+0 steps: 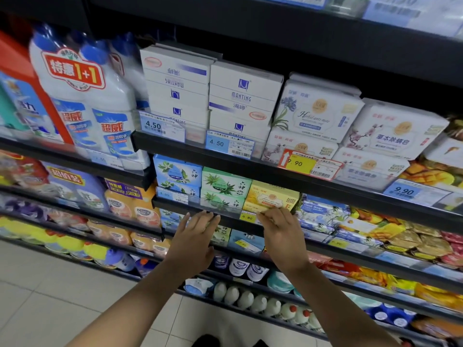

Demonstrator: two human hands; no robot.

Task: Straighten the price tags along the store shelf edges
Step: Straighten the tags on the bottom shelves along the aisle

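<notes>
Price tags sat along the black shelf edge (225, 216). Left hand (194, 236) rested against that edge, fingers spread. Just right, the right hand (281, 231) pinched the yellow 6.80 tag (247, 217) on the edge.

Right hand (280, 229) pinches yellow price tag (247, 217); left hand (198, 234) beside.

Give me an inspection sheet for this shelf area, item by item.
Surface: black metal shelf edge with clear tag strip.
Job's things: yellow 6.80 price tag between the hands; tilted red-and-yellow 9.90 price tag on the shelf above.
Clutter: green soap boxes, yellow soap box behind the edge.
Hands: left hand open, fingertips on edge; right hand fingertips at the yellow tag, grip unclear.
Cables: nothing seen.
Surroundings: pale tiled floor.
</notes>
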